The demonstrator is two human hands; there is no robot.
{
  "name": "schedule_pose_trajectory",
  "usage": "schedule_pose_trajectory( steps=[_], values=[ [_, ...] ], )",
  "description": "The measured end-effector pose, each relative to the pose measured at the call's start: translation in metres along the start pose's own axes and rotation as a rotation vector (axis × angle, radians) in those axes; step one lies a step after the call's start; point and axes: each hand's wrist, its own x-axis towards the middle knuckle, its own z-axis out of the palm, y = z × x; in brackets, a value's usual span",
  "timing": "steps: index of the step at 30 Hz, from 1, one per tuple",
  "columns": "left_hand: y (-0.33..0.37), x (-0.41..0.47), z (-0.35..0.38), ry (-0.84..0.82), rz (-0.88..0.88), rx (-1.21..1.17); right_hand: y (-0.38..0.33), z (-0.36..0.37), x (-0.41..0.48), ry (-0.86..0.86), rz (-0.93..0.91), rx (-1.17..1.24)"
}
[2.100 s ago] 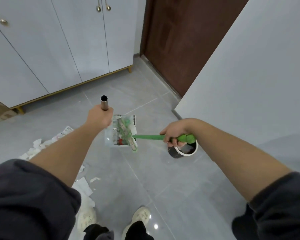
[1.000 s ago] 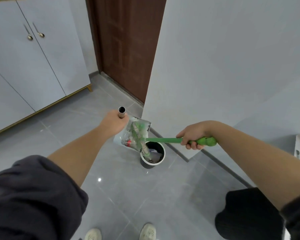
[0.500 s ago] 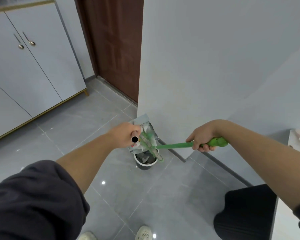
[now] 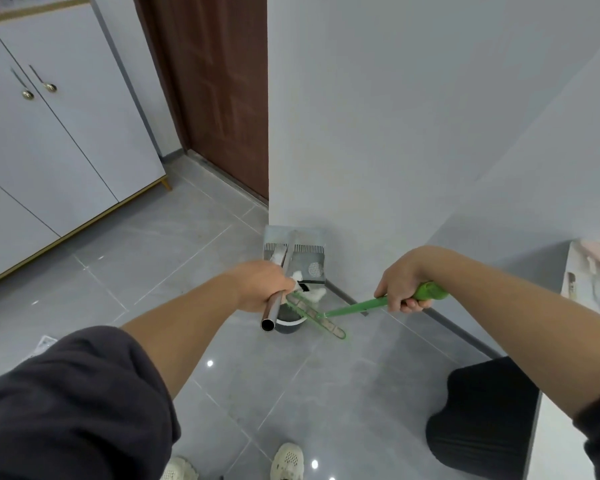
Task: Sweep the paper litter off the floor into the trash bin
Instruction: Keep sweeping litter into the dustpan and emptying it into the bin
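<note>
Two hands work over the trash bin (image 4: 290,326): since half a second ago the left hand (image 4: 262,287), fingers wrapped round the metal handle (image 4: 272,310), has tipped the dustpan (image 4: 309,259) nearly upright before the white wall (image 4: 395,133), and white paper litter (image 4: 315,295) now hangs at its lower lip just above the bin. The bin is mostly hidden behind handle, hand and brush, so its contents cannot be made out. The green brush (image 4: 354,308) has slid lower across the bin's right rim, its handle gripped in the curled right hand (image 4: 400,289).
</note>
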Motion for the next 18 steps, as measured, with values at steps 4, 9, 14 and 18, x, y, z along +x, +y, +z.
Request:
schedule_pose_trajectory(
  steps=[4,9,14,18],
  values=[
    [0.002,-0.001,0.004,0.029,0.017,0.05,0.001,0.003,0.009,0.016,0.008,0.001],
    [0.008,-0.009,0.016,-0.032,0.042,0.051,0.001,0.016,0.022,0.015,0.028,-0.055],
    [0.011,-0.015,0.016,0.012,0.041,0.121,0.003,0.015,0.019,0.008,0.04,-0.049],
    [0.012,-0.019,0.014,0.069,0.041,0.111,0.002,0.017,0.02,0.045,0.043,-0.043]
  ],
)
